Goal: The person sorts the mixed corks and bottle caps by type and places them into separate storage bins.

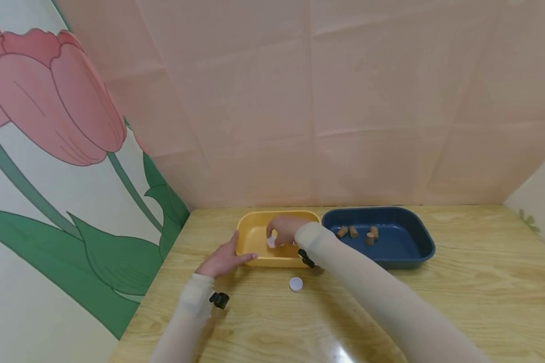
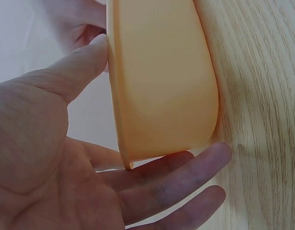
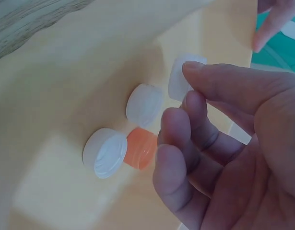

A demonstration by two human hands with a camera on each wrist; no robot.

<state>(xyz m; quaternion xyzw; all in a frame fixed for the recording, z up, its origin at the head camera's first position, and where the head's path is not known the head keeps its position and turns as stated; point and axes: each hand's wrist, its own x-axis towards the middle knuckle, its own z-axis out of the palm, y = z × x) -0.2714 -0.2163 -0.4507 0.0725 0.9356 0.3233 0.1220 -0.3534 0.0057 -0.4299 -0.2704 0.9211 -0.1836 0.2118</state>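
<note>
My right hand (image 1: 285,229) reaches into a yellow plastic tray (image 1: 272,262). In the right wrist view, its thumb and index finger pinch a white bottle cap (image 3: 178,79). Close by in that tray lie two more white caps, one near the fingertips (image 3: 173,125) and one further off (image 3: 105,152), with an orange bottle cap (image 3: 141,148) beside them. My left hand (image 1: 222,259) holds the tray's near left corner. In the left wrist view, its thumb presses on the rim while the fingers wrap the outside of the end wall (image 2: 161,81).
One more white cap (image 1: 295,284) lies on the wooden table (image 1: 254,322) in front of the yellow tray. A dark blue tray (image 1: 404,252) stands just right of it, holding several corks (image 1: 353,232). A pink sheet (image 1: 254,126) hangs behind.
</note>
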